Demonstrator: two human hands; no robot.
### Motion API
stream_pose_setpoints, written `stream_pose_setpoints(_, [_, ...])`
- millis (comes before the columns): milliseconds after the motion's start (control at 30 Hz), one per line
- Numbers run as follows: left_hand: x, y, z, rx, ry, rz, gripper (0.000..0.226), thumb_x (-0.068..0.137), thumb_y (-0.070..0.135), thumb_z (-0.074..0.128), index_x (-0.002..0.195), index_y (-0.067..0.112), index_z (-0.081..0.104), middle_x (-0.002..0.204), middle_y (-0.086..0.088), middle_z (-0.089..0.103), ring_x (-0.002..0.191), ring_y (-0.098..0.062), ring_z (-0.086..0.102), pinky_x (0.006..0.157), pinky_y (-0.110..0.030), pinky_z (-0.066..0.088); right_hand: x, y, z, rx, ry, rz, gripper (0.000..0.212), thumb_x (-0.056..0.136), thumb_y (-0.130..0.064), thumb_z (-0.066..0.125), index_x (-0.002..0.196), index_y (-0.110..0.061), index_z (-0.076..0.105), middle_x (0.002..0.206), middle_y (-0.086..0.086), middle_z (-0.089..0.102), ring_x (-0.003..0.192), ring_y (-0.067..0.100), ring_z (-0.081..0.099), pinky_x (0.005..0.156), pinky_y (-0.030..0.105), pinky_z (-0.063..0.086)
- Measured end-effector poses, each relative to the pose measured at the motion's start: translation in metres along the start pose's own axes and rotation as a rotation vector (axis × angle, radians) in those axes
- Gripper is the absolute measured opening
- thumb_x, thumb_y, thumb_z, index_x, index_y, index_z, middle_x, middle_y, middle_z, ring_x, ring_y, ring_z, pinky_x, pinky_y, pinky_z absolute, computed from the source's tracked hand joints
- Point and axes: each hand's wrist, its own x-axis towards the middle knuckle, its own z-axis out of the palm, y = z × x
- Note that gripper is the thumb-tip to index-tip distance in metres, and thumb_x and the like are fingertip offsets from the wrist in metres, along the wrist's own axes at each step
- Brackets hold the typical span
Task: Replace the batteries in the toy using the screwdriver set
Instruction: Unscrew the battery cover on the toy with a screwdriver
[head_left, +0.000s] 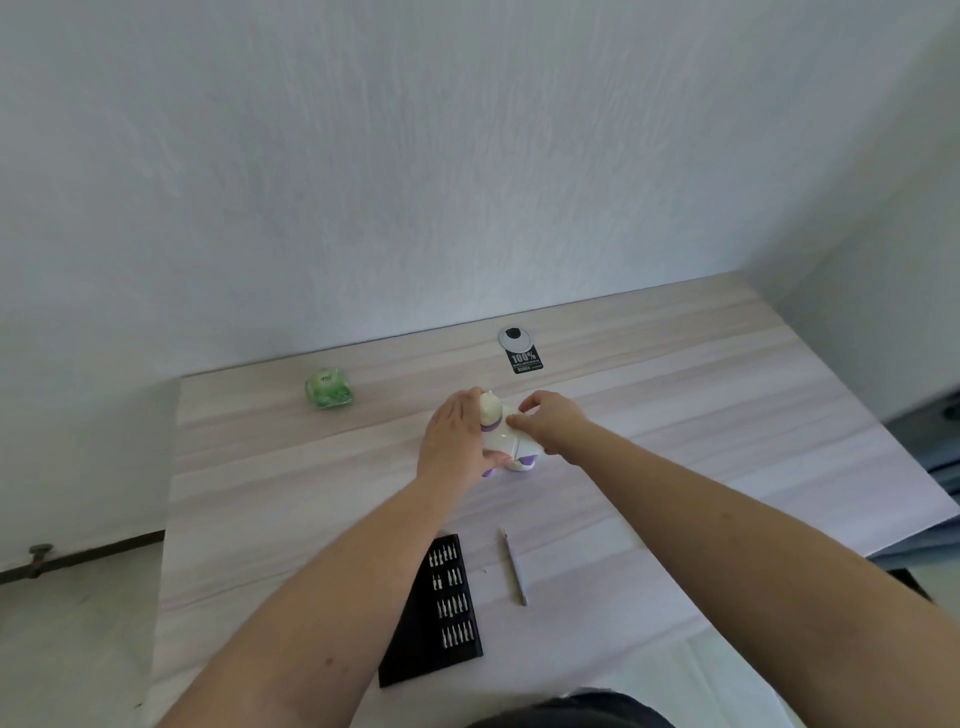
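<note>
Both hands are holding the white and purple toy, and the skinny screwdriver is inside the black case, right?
Not quite. Left hand and right hand do hold the white and purple plastic toy, but the head view shows the thin metal screwdriver on the table beside the black bit case.

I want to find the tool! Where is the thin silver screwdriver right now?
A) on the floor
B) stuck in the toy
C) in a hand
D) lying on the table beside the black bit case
D: the thin silver screwdriver lies on the pale wooden table, right of the black bit case; both hands hold the white and purple toy.
</note>
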Motion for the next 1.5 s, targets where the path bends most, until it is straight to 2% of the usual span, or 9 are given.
stream_pose_setpoints(100, [0.0, 0.0, 0.0, 0.012, 0.005, 0.014, 0.101, 0.055, 0.048, 0.086, 0.135, 0.011, 0.038, 0.131, -0.003, 0.049, 0.13, -0.019, 0.042, 0.109, -0.027, 0.03, -0.002, -0.01, 0.0, -0.138, 0.001, -0.001, 0.038, 0.087, -0.026, 0.056, 0.116, -0.002, 0.061, 0.106, 0.018, 0.066, 0.075, 0.024, 0.054, 0.065, 0.03, 0.043])
stream_pose_setpoints(233, [-0.001, 0.001, -0.002, 0.023, 0.009, 0.023, 0.098, 0.057, 0.046, 0.085, 0.135, 0.012, 0.038, 0.131, -0.003, 0.049, 0.13, -0.018, 0.042, 0.108, -0.026, 0.03, -0.005, -0.021, 0.001, -0.245, -0.019, 0.027, 0.03, 0.086, -0.032, 0.051, 0.092, -0.005, 0.062, 0.076, 0.007, 0.059, 0.055, 0.02, 0.052, 0.053, 0.027, 0.043])
stream_pose_setpoints(367, [-0.002, -0.002, -0.003, 0.02, -0.001, 0.029, 0.096, 0.056, 0.046, 0.085, 0.134, 0.013, 0.039, 0.129, -0.002, 0.05, 0.127, -0.018, 0.043, 0.107, -0.027, 0.032, -0.005, -0.024, 0.007, -0.327, 0.014, 0.034, 0.029, 0.086, -0.038, 0.051, 0.079, -0.009, 0.05, 0.067, 0.001, 0.049, 0.055, 0.014, 0.044, 0.049, 0.026, 0.032])
stream_pose_setpoints(767, [0.003, -0.005, -0.005, 0.002, -0.034, 0.024, 0.093, 0.055, 0.046, 0.083, 0.132, 0.017, 0.04, 0.121, 0.005, 0.05, 0.122, -0.012, 0.042, 0.101, -0.02, 0.029, -0.003, -0.033, 0.017, -0.537, -0.063, -0.039, 0.007, 0.093, -0.016, 0.044, 0.095, -0.01, 0.048, 0.08, 0.003, 0.049, 0.079, 0.024, 0.054, 0.064, 0.031, 0.039])
stream_pose_setpoints(900, [0.004, -0.005, -0.005, -0.026, -0.038, 0.026, 0.096, 0.052, 0.052, 0.082, 0.131, 0.016, 0.041, 0.117, 0.005, 0.051, 0.119, -0.013, 0.044, 0.1, -0.02, 0.029, -0.002, -0.028, 0.021, -0.728, -0.091, -0.118, 0.03, 0.086, 0.001, 0.053, 0.116, -0.002, 0.054, 0.112, 0.012, 0.055, 0.096, 0.029, 0.058, 0.072, 0.03, 0.043])
stream_pose_setpoints(967, [0.003, -0.005, -0.005, -0.014, -0.027, 0.049, 0.097, 0.055, 0.051, 0.081, 0.134, 0.014, 0.04, 0.121, 0.004, 0.051, 0.122, -0.015, 0.042, 0.103, -0.022, 0.028, -0.004, -0.026, 0.024, -0.797, -0.049, -0.181, 0.032, 0.089, 0.0, 0.051, 0.12, -0.003, 0.054, 0.112, 0.015, 0.049, 0.11, 0.032, 0.055, 0.076, 0.032, 0.039])
stream_pose_setpoints(1100, [0.002, -0.006, -0.005, 0.03, -0.038, 0.059, 0.093, 0.06, 0.038, 0.079, 0.139, 0.015, 0.036, 0.129, 0.003, 0.048, 0.129, -0.016, 0.038, 0.107, -0.021, 0.025, 0.0, -0.018, 0.031, -0.831, 0.008, -0.254, 0.029, 0.094, -0.009, 0.05, 0.122, -0.004, 0.053, 0.114, 0.013, 0.051, 0.107, 0.031, 0.055, 0.076, 0.033, 0.04])
stream_pose_setpoints(1300, [0.001, -0.005, -0.006, 0.019, -0.05, 0.038, 0.089, 0.058, 0.029, 0.079, 0.135, 0.017, 0.037, 0.125, 0.004, 0.049, 0.125, -0.015, 0.039, 0.104, -0.021, 0.027, 0.0, -0.02, 0.033, -0.643, 0.083, -0.184, 0.024, 0.096, -0.02, 0.042, 0.107, -0.005, 0.056, 0.069, 0.0, 0.036, 0.085, 0.028, 0.054, 0.071, 0.036, 0.041])
stream_pose_setpoints(1500, [0.003, -0.006, -0.005, 0.032, -0.048, 0.044, 0.092, 0.061, 0.042, 0.081, 0.137, 0.018, 0.035, 0.129, 0.007, 0.046, 0.128, -0.013, 0.037, 0.107, -0.022, 0.027, -0.004, -0.018, 0.025, -0.951, -0.004, -0.288, 0.03, 0.093, -0.011, 0.052, 0.122, -0.003, 0.052, 0.112, 0.013, 0.049, 0.107, 0.032, 0.055, 0.075, 0.034, 0.04])
